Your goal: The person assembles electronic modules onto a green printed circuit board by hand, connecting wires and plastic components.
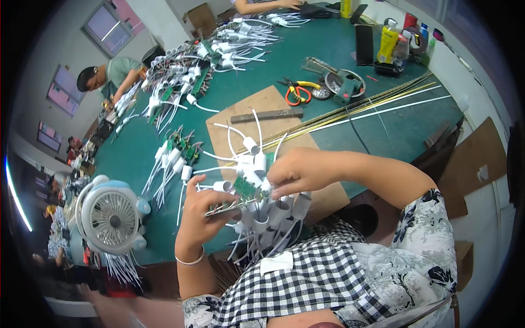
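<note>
In front of my chest, my left hand (201, 213) grips the left end of a green circuit board (247, 190), with the thumb sticking up. My right hand (295, 172) is closed at the board's right end, its fingertips pinched; what lies between them is hidden. White cylindrical sockets (261, 213) with white wires hang below the board against my apron. More white sockets with wires (251, 146) stick up behind it, over a brown cardboard sheet (268, 101).
The green table (306, 38) bears a small pile of wired boards (178, 156) and a long heap of them (202, 60). A fan (112, 218) stands left. Pliers (298, 94), a soldering stand (344, 85), rods (377, 101) and bottles (388, 41) lie right. A co-worker (112, 79) sits far left.
</note>
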Demonstrator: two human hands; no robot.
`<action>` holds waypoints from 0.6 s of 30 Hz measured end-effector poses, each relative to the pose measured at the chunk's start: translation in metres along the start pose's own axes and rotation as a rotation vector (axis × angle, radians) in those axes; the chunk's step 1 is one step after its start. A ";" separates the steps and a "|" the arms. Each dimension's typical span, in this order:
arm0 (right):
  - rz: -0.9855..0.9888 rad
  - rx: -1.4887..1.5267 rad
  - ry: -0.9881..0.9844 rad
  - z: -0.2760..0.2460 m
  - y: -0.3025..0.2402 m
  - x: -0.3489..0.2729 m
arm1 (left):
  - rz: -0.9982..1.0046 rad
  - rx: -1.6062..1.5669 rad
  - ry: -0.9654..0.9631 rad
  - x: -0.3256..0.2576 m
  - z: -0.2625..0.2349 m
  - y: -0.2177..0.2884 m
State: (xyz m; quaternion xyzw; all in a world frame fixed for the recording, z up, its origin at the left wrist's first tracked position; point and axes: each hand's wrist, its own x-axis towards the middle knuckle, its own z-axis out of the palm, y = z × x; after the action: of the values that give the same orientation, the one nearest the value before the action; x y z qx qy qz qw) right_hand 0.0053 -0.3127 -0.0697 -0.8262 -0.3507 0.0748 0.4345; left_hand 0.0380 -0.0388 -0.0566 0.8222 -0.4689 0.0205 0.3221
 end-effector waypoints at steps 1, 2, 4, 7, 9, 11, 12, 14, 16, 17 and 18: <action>-0.151 -0.192 0.035 -0.001 -0.004 0.000 | 0.014 0.002 -0.002 0.001 -0.002 0.000; -0.261 -0.320 0.124 0.000 -0.012 -0.006 | -0.015 -0.026 -0.015 0.003 -0.003 -0.002; -0.346 -0.315 0.204 -0.011 -0.040 -0.017 | -0.016 -0.057 0.013 0.002 -0.003 -0.005; -0.552 0.235 0.741 -0.021 -0.047 -0.041 | -0.029 0.031 0.094 -0.004 0.004 -0.003; -0.352 0.457 0.699 -0.032 -0.037 -0.063 | -0.008 0.030 0.107 -0.006 0.009 0.001; -0.043 0.413 0.432 -0.038 -0.008 -0.064 | 0.204 0.159 0.145 -0.005 0.012 0.005; -0.036 0.418 0.429 -0.032 0.005 -0.063 | 0.234 0.219 0.179 -0.007 0.013 0.006; 0.134 0.257 0.199 -0.022 0.020 -0.067 | 0.265 0.280 0.203 -0.007 0.014 0.011; 0.142 0.360 0.081 -0.018 0.016 -0.068 | 0.265 0.368 0.235 -0.010 0.016 0.020; 0.136 0.454 -0.030 -0.015 0.014 -0.068 | 0.261 0.356 0.230 -0.013 0.017 0.021; 0.094 0.401 -0.021 -0.011 0.016 -0.067 | 0.273 0.389 0.235 -0.016 0.017 0.021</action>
State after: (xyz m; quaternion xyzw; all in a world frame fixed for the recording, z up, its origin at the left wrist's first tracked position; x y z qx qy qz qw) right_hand -0.0311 -0.3692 -0.0873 -0.7378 -0.2943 0.1722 0.5825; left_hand 0.0079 -0.0434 -0.0641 0.7897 -0.5223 0.2487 0.2045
